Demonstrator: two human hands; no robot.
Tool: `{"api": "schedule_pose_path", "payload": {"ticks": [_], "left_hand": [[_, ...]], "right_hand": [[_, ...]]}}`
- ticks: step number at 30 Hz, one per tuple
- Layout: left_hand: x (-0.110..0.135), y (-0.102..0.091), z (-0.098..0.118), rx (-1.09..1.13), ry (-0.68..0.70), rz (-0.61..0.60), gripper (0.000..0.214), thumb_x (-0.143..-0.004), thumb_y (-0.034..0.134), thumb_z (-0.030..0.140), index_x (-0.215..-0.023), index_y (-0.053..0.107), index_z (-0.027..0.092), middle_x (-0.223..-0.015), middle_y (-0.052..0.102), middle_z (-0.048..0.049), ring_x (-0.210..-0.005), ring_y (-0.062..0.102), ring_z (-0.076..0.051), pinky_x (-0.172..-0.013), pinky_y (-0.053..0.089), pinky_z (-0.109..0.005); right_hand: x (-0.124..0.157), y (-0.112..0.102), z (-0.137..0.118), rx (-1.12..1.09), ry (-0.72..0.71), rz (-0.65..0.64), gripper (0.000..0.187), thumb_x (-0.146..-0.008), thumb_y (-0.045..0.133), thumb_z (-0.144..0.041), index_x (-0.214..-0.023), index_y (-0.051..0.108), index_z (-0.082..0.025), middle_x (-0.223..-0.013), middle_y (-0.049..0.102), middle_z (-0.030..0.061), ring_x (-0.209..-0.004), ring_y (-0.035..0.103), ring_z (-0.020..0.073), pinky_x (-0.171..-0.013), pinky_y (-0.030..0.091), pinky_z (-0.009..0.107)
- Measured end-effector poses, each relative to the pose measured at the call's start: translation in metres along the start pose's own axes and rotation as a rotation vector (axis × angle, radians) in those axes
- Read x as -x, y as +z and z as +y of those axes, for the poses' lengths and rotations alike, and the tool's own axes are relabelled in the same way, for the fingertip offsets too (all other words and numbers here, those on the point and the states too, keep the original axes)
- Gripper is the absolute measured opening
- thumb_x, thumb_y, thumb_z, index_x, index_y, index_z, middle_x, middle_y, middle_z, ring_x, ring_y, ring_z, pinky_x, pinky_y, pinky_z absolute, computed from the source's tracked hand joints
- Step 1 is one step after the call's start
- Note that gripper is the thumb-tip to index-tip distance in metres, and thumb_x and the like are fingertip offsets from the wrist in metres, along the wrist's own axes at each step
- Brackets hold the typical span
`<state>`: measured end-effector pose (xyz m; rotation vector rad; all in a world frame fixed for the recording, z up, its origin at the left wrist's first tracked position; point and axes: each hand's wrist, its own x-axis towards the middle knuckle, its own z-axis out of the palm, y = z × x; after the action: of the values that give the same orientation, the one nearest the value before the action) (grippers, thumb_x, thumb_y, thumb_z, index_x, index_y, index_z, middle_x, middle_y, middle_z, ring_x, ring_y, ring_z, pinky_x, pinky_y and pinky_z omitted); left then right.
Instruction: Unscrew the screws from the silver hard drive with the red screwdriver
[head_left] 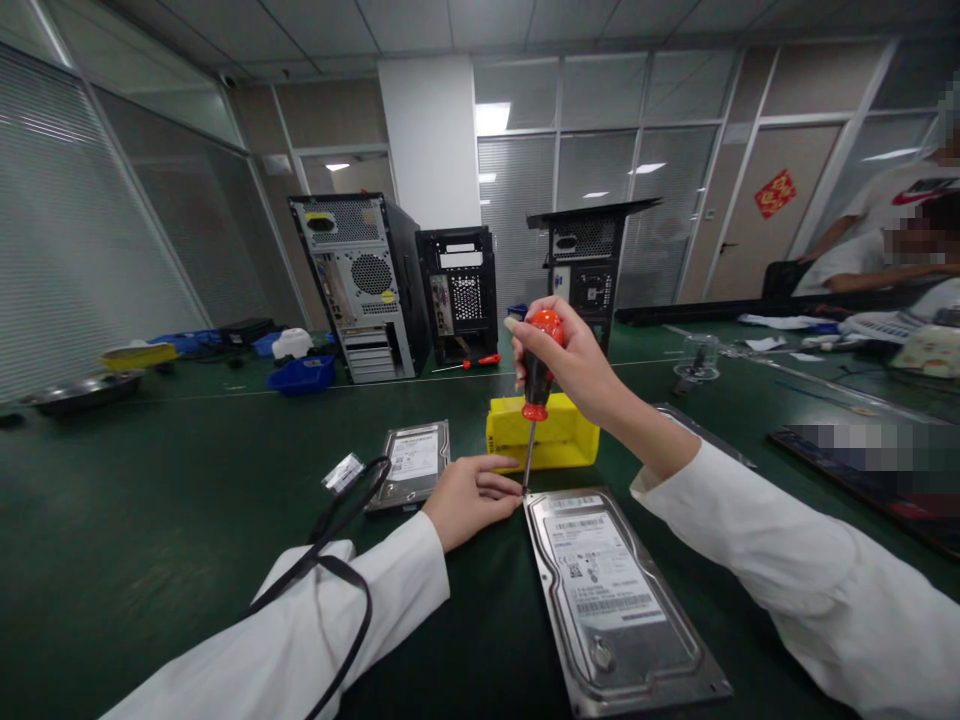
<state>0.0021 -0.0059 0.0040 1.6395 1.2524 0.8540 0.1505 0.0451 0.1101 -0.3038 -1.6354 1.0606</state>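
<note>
My right hand is wrapped round the red and black handle of a screwdriver, held upright with its tip at the far left corner of a silver hard drive lying flat before me. My left hand rests on the green table beside that corner, its fingertips pinched together at the screwdriver's tip; whatever they hold is too small to see. A second hard drive lies just left of my left hand. A small yellow bin stands right behind the screwdriver.
Three open computer cases stand at the back of the green table, with a spare screwdriver, blue trays and a metal bowl. Other people sit at far right. A black cable crosses my left sleeve.
</note>
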Motion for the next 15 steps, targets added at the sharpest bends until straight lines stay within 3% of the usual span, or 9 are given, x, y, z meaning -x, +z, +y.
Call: {"api": "schedule_pose_path", "payload": {"ticks": [5,10,15], "left_hand": [[-0.001,0.0,-0.002,0.046,-0.034,0.002,0.049,-0.067,0.07,0.011,-0.114,0.057,0.005,-0.091,0.071,-0.0139,-0.081,0.069,-0.019,-0.079,0.055,-0.031],[-0.002,0.002,-0.002,0.056,-0.016,0.024,0.042,-0.067,0.071,0.013,-0.107,0.059,0.006,-0.088,0.071,-0.0131,-0.078,0.069,-0.019,-0.077,0.055,-0.03],[-0.003,0.001,-0.003,0.075,0.006,0.009,0.041,-0.066,0.074,0.016,-0.104,0.06,0.009,-0.087,0.071,-0.012,-0.078,0.069,-0.019,-0.077,0.055,-0.032]], "right_hand": [[0.0,-0.001,-0.001,-0.028,0.023,-0.032,0.03,-0.079,0.057,-0.039,-0.091,0.034,-0.023,-0.067,0.051,-0.0072,-0.051,0.053,0.0069,-0.047,0.051,0.022],[-0.001,-0.005,-0.003,-0.064,0.061,-0.151,0.034,-0.081,0.051,-0.028,-0.109,0.032,-0.026,-0.077,0.053,-0.0047,-0.06,0.056,0.009,-0.057,0.055,0.03],[0.002,-0.004,-0.012,0.003,0.045,-0.214,0.031,-0.082,0.055,-0.026,-0.111,0.046,-0.018,-0.084,0.054,0.0,-0.067,0.059,0.0089,-0.066,0.055,0.026]]}}
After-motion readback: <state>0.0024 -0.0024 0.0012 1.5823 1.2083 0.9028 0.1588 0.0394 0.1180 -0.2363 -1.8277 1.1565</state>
